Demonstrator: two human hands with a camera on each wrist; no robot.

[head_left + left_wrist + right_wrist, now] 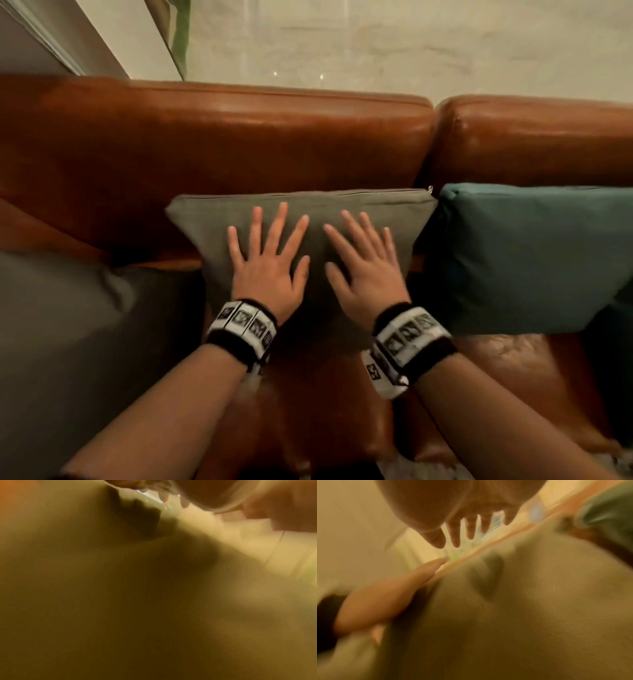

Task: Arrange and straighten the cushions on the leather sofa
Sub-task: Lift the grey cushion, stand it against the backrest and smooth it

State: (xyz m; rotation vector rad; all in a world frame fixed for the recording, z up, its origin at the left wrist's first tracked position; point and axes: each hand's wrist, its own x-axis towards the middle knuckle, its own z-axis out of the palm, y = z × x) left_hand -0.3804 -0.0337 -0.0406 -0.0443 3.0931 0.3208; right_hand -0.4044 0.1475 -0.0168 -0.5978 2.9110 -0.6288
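An olive-green cushion (pixel 383 219) leans upright against the brown leather sofa back (pixel 219 144). Both my hands lie flat on its front face with fingers spread. My left hand (pixel 267 253) presses the cushion's middle left and my right hand (pixel 363 257) the middle right, thumbs nearly touching. A teal cushion (pixel 520 260) stands just to the right, its corner against the olive one. A grey-green cushion (pixel 68 342) lies at the lower left. Blurred olive fabric (pixel 120 601) fills the left wrist view. In the right wrist view, spread fingers (pixel 471 530) hover over the fabric (pixel 539 601).
The sofa back splits into two leather sections at a seam (pixel 433 137) above the olive cushion's right corner. A pale wall or window (pixel 376 41) rises behind the sofa. Bare leather seat (pixel 496 370) shows below the teal cushion.
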